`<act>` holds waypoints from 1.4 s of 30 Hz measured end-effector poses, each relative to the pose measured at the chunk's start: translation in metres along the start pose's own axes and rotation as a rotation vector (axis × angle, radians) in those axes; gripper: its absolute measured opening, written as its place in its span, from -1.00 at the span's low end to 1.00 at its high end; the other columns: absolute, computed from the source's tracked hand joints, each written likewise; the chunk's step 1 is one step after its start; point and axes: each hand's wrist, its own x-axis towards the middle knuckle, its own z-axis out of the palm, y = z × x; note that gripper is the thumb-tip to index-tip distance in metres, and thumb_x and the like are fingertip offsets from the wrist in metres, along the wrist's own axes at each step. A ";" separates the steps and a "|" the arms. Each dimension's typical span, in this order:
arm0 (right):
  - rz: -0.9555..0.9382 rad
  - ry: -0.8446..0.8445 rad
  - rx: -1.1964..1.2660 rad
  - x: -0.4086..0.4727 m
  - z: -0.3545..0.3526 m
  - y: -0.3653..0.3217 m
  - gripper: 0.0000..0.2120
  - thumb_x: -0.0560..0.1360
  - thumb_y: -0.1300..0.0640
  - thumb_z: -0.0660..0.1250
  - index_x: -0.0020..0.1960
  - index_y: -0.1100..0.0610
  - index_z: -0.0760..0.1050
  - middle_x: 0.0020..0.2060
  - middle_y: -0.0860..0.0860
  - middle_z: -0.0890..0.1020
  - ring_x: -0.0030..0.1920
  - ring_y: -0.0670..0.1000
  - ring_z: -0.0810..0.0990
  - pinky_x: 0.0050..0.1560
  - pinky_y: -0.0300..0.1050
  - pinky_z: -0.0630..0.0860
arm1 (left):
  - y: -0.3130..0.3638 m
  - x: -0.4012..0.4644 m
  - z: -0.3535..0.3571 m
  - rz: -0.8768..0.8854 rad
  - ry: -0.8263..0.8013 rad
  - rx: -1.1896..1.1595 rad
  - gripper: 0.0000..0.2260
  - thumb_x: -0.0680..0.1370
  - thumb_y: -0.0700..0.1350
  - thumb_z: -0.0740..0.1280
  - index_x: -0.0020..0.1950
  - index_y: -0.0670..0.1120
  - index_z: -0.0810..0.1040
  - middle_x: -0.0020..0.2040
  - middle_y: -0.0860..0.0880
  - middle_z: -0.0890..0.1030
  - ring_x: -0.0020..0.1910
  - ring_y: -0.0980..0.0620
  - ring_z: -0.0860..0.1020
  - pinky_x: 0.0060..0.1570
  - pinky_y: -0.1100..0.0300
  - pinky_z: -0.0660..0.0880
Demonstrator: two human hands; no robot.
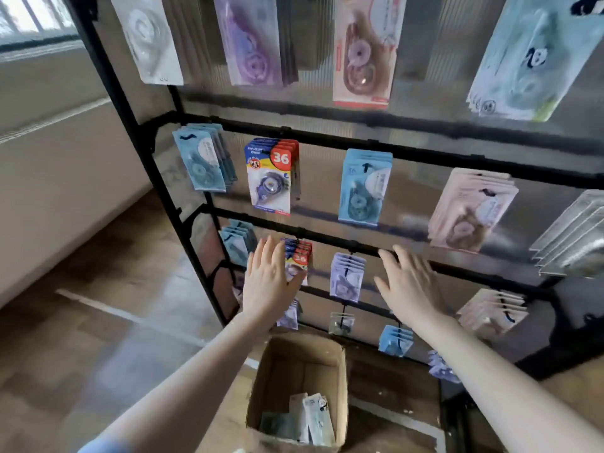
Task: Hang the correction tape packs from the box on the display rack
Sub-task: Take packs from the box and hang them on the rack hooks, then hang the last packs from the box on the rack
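A tall black metal display rack (327, 232) with ribbed translucent back panels is seen across the middle and right of the frame, its horizontal bars hung with stacks of carded correction tape packs. In the lower centre of the frame, an open brown cardboard box (340, 380) is set on the wooden floor (98, 338) just in front of the rack's base. A few pale correction tape packs (313, 420) are left lying in the bottom of the box.

The left hand (266, 282) is raised at centre left, its fingers straight and spread, nothing being held; its fingertips are placed against a hanging stack of red, yellow and white packs marked "36" (299, 259). The right hand (408, 282) is raised at centre right, its fingers likewise straight and spread and holding nothing, with the fingertips laid at a black horizontal bar of the rack. Between the two hands, a stack of lilac packs (346, 276) is hung from the same bar.

Higher up, a second "36" stack (271, 174) and light blue packs (364, 186) are hung on the middle row. A pale wall (65, 191) is seen at the left of the frame.
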 end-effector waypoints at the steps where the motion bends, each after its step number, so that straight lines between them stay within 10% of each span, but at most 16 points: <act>1: 0.000 -0.026 0.018 -0.008 0.007 0.003 -0.55 0.29 0.16 0.54 0.13 0.24 0.54 0.05 0.24 0.58 0.00 0.28 0.59 0.01 0.12 0.53 | -0.001 -0.009 0.007 -0.009 -0.015 0.002 -0.37 0.54 0.15 0.29 0.51 -0.12 0.22 0.54 -0.12 0.17 0.55 -0.09 0.04 0.49 0.05 -0.05; 42: 0.153 -0.694 0.255 -0.261 0.530 -0.043 -0.54 0.56 0.08 0.24 0.42 0.18 0.28 0.40 0.23 0.31 0.41 0.23 0.26 0.39 0.12 0.21 | -0.259 -0.235 0.505 -0.552 -0.726 0.165 -0.41 0.60 0.09 0.21 0.52 -0.16 0.11 0.55 -0.17 0.11 0.53 -0.12 0.04 0.48 0.06 0.03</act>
